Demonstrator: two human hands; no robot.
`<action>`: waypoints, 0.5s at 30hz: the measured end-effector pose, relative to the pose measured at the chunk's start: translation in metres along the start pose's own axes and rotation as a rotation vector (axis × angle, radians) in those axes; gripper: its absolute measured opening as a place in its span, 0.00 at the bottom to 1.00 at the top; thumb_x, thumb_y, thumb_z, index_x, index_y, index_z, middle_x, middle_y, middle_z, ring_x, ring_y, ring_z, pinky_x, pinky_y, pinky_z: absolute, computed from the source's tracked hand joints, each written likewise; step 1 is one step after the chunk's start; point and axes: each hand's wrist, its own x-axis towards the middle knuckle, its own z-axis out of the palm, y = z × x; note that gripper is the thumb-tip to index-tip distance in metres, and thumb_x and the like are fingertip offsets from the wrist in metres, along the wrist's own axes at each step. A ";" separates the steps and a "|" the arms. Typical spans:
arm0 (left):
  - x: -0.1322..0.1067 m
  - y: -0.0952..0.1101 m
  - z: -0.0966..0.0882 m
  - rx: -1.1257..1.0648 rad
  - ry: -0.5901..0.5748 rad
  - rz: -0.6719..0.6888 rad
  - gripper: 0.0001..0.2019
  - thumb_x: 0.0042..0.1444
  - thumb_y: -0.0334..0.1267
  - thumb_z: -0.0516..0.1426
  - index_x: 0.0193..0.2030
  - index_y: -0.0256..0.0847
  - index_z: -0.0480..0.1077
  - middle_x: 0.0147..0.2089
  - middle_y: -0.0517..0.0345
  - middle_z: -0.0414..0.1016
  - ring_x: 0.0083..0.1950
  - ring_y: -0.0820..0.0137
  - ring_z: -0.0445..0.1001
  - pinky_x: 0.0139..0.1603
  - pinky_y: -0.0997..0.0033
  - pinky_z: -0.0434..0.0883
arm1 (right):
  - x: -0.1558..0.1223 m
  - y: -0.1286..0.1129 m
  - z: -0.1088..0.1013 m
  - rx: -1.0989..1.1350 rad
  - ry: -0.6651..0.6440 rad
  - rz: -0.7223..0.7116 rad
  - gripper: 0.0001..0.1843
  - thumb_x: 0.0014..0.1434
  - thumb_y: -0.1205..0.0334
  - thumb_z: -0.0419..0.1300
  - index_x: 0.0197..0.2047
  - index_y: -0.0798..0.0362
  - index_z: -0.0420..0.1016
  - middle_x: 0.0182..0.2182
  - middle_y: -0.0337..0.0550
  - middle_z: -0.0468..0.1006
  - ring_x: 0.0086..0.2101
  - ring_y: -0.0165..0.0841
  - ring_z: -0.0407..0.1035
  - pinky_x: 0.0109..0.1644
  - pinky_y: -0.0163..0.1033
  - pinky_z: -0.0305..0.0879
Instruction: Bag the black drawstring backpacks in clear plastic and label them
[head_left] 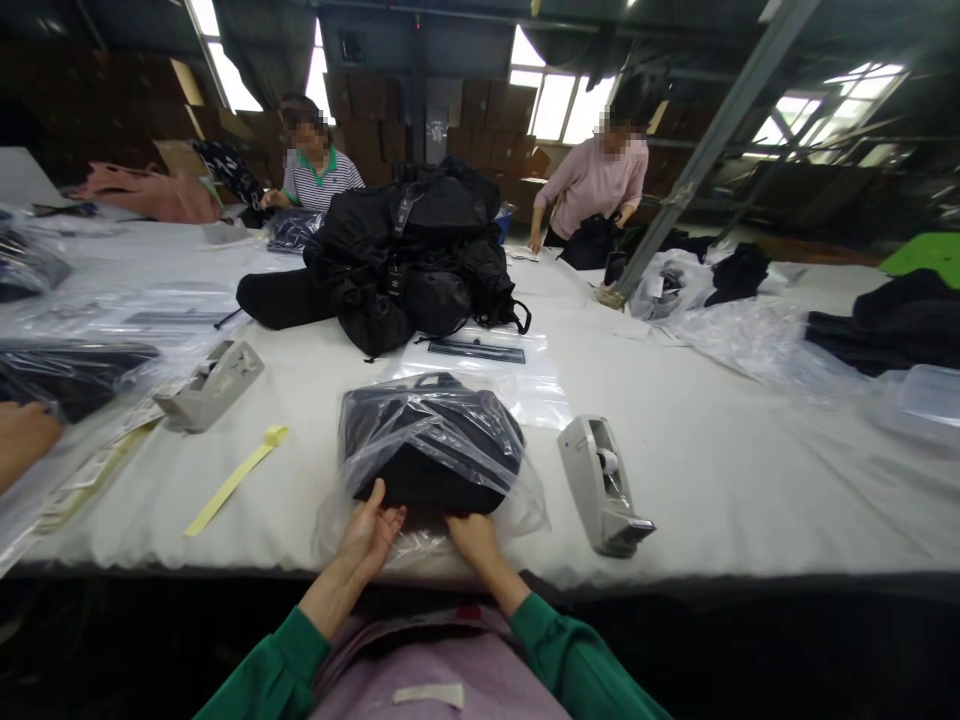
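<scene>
Directly in front of me, a black bag (442, 485) lies partly inside a clear plastic bag (442, 410), whose loose opening faces me. My left hand (373, 528) holds the near left edge of the black bag, palm up, with the thumb against the fabric. At the near right edge, my right hand (474, 535) grips the same bag, its fingertips hidden under the fabric and plastic. Loose plastic spreads around both hands on the white table (712, 460).
Grey tape dispensers stand on the right (604, 485) and left (214, 385). A yellow strip (236, 480) lies at left. Beyond are a flat plastic bag (525, 385) and a pile of black bags (420, 250). Another person's hand (26, 440) enters at left; two people work across the table.
</scene>
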 end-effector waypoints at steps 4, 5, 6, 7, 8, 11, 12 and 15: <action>-0.001 -0.012 -0.005 -0.048 0.004 -0.133 0.02 0.65 0.31 0.55 0.42 0.35 0.68 0.37 0.55 0.76 0.37 0.74 0.80 0.41 0.75 0.80 | -0.044 0.002 -0.017 -0.094 -0.062 -0.109 0.18 0.62 0.56 0.61 0.53 0.56 0.76 0.54 0.58 0.74 0.55 0.49 0.67 0.61 0.52 0.61; -0.003 -0.017 -0.005 -0.044 -0.003 -0.188 0.02 0.64 0.30 0.57 0.41 0.34 0.68 0.36 0.53 0.76 0.37 0.72 0.80 0.41 0.74 0.80 | -0.053 0.004 -0.021 -0.156 -0.084 -0.172 0.23 0.59 0.54 0.64 0.56 0.55 0.74 0.58 0.59 0.70 0.59 0.51 0.63 0.63 0.55 0.57; -0.004 -0.022 -0.005 -0.035 -0.012 -0.245 0.04 0.62 0.30 0.58 0.41 0.32 0.68 0.36 0.51 0.75 0.37 0.70 0.81 0.41 0.72 0.80 | -0.059 0.006 -0.025 -0.234 -0.097 -0.239 0.29 0.56 0.54 0.67 0.59 0.54 0.71 0.61 0.59 0.66 0.61 0.53 0.60 0.65 0.58 0.53; -0.005 -0.028 -0.004 -0.026 -0.024 -0.299 0.06 0.61 0.30 0.59 0.42 0.30 0.67 0.37 0.48 0.75 0.39 0.66 0.81 0.40 0.69 0.81 | -0.063 0.009 -0.026 -0.318 -0.101 -0.306 0.32 0.55 0.55 0.69 0.61 0.53 0.69 0.63 0.60 0.65 0.61 0.53 0.58 0.65 0.61 0.51; -0.006 -0.033 -0.002 -0.017 -0.036 -0.347 0.08 0.60 0.31 0.60 0.42 0.28 0.67 0.38 0.44 0.75 0.40 0.62 0.81 0.40 0.67 0.81 | -0.065 0.013 -0.026 -0.394 -0.089 -0.374 0.31 0.55 0.59 0.68 0.61 0.53 0.68 0.62 0.60 0.66 0.61 0.53 0.59 0.64 0.62 0.53; -0.002 -0.050 0.008 -0.011 -0.051 -0.409 0.09 0.61 0.32 0.59 0.42 0.26 0.67 0.40 0.37 0.76 0.41 0.58 0.81 0.38 0.64 0.82 | -0.062 0.020 -0.015 -0.471 -0.002 -0.522 0.17 0.58 0.71 0.62 0.51 0.55 0.74 0.50 0.55 0.77 0.51 0.48 0.69 0.54 0.55 0.65; 0.001 -0.054 0.012 -0.017 -0.043 -0.395 0.07 0.62 0.31 0.58 0.41 0.27 0.67 0.38 0.40 0.76 0.39 0.60 0.81 0.37 0.66 0.81 | -0.062 0.021 -0.009 -0.466 0.021 -0.556 0.13 0.58 0.74 0.60 0.46 0.56 0.76 0.45 0.52 0.79 0.47 0.45 0.71 0.50 0.51 0.67; 0.014 -0.061 0.024 -0.052 0.000 -0.290 0.04 0.65 0.30 0.55 0.37 0.32 0.67 0.32 0.52 0.75 0.33 0.70 0.80 0.37 0.74 0.80 | -0.073 0.016 0.007 -0.434 0.028 -0.647 0.06 0.59 0.74 0.59 0.34 0.55 0.75 0.32 0.44 0.79 0.34 0.37 0.72 0.40 0.40 0.68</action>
